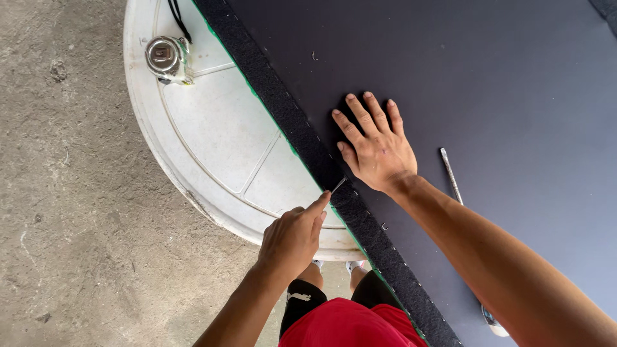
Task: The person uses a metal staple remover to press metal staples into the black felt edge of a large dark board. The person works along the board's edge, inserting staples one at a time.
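A large black fabric-covered panel lies across a round white table. A strip of black fuzzy fabric runs along its edge, fixed with a row of staples. My right hand presses flat on the panel just beside the strip, fingers spread. My left hand is closed on a small thin metal tool, whose tip touches the strip near the right hand's thumb.
A metal tape measure sits on the white table at the top, with a black cord beside it. A screwdriver lies on the panel, partly hidden under my right forearm. Concrete floor lies to the left.
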